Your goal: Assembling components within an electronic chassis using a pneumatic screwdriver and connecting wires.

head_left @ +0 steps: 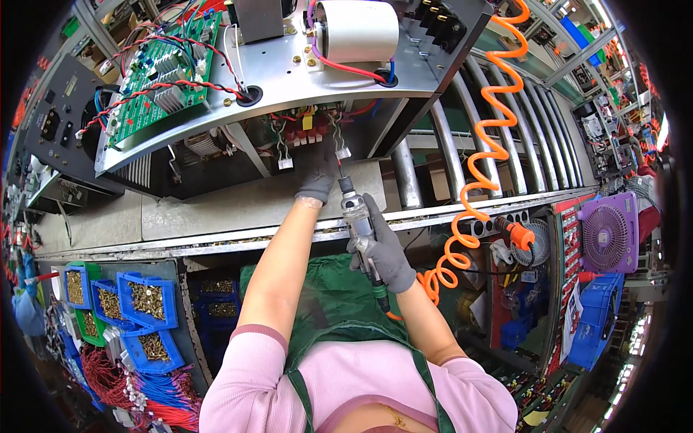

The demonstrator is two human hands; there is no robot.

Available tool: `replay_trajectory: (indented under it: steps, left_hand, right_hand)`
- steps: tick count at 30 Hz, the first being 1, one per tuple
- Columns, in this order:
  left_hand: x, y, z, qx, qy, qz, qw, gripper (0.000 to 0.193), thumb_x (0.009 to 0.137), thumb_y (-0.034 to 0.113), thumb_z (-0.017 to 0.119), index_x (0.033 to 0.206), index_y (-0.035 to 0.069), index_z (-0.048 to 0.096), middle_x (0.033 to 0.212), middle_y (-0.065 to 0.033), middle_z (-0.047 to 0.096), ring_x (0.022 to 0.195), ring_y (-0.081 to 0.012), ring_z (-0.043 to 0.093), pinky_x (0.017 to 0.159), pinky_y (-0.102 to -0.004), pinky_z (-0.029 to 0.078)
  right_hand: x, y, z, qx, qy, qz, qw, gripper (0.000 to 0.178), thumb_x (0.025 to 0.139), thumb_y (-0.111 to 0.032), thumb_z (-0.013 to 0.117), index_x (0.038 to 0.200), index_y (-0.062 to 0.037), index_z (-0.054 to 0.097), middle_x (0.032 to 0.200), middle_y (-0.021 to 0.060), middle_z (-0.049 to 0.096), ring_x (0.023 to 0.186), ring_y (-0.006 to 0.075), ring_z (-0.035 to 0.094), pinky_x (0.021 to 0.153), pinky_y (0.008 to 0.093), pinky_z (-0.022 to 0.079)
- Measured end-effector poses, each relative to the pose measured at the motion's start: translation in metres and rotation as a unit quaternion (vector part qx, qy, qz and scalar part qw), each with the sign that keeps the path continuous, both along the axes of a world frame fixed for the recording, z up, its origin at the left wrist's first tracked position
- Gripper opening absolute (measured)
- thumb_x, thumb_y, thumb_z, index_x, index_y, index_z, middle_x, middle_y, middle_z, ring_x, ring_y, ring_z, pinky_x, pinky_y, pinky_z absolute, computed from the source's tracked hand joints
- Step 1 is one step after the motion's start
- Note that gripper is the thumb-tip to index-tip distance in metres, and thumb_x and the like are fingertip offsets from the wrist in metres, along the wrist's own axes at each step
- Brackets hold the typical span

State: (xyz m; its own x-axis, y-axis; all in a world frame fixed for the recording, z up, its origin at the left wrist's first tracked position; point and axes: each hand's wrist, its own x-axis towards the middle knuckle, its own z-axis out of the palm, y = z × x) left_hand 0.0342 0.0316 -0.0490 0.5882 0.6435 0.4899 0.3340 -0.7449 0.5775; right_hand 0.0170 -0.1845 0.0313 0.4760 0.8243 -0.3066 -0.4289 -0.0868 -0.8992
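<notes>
Pink shirt below pneumatic screwdriver: probably hefty, rigid, hold mid-body; right grip clasping it, left grip near bit, closure unclear.

Grey gloves, green apron and pink, seemingly ribbed shirt show.

2 hands, 1 power screwdriver, 1 purple fan.

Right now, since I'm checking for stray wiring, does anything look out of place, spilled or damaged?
Two white connectors dangle at the open side of the metal cabinet, plugged into nothing visible, one near the tip of the power driver in the right hand. Loose ends look odd, though possibly intended. No spill or damage stands out.
</notes>
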Motion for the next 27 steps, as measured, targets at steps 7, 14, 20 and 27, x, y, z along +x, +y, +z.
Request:
replay_trajectory:
  steps: [7, 14, 20, 27]
  left_hand:
    - [-0.001, 0.002, 0.001, 0.062, -0.010, -0.003, 0.998, 0.021, 0.089, 0.023, 0.052, 0.096, 0.008, 0.064, 0.097, -0.0202, 0.062, 0.092, -0.0397, 0.059, 0.083, -0.0494, 0.044]
    - [0.000, 0.007, -0.008, 0.014, -0.003, -0.023, 1.000, 0.029, 0.088, 0.023, 0.052, 0.111, 0.008, 0.060, 0.113, -0.0212, 0.058, 0.107, -0.0410, 0.052, 0.095, -0.0507, 0.038]
    - [0.004, 0.011, -0.004, -0.032, 0.144, -0.049, 0.988, 0.052, 0.085, 0.022, 0.052, 0.134, 0.007, 0.042, 0.136, -0.0209, 0.041, 0.129, -0.0407, 0.033, 0.110, -0.0538, 0.020]
    - [0.000, 0.010, 0.003, 0.080, 0.165, -0.030, 0.982, 0.058, 0.084, 0.024, 0.051, 0.138, 0.007, 0.038, 0.141, -0.0205, 0.035, 0.132, -0.0405, 0.029, 0.111, -0.0552, 0.018]
  right_hand:
    - [-0.010, -0.003, -0.002, 0.151, 0.247, -0.011, 0.957, 0.089, 0.080, -0.025, 0.068, 0.149, -0.0212, 0.012, 0.089, 0.0127, 0.055, 0.059, 0.0215, 0.062, 0.052, 0.0364, 0.058]
    - [-0.017, 0.004, 0.001, 0.170, 0.239, -0.027, 0.956, 0.091, 0.080, -0.025, 0.067, 0.150, -0.0176, 0.009, 0.084, 0.0111, 0.057, 0.057, 0.0187, 0.061, 0.049, 0.0326, 0.056]
    - [-0.020, 0.010, -0.001, 0.106, 0.169, -0.042, 0.979, 0.080, 0.085, -0.029, 0.063, 0.148, -0.0232, 0.015, 0.086, 0.0155, 0.058, 0.057, 0.0233, 0.062, 0.050, 0.0374, 0.056]
    - [-0.024, 0.015, 0.022, 0.100, 0.189, -0.060, 0.975, 0.078, 0.086, -0.021, 0.059, 0.149, -0.0173, 0.014, 0.082, 0.0078, 0.054, 0.056, 0.0158, 0.058, 0.047, 0.0315, 0.054]
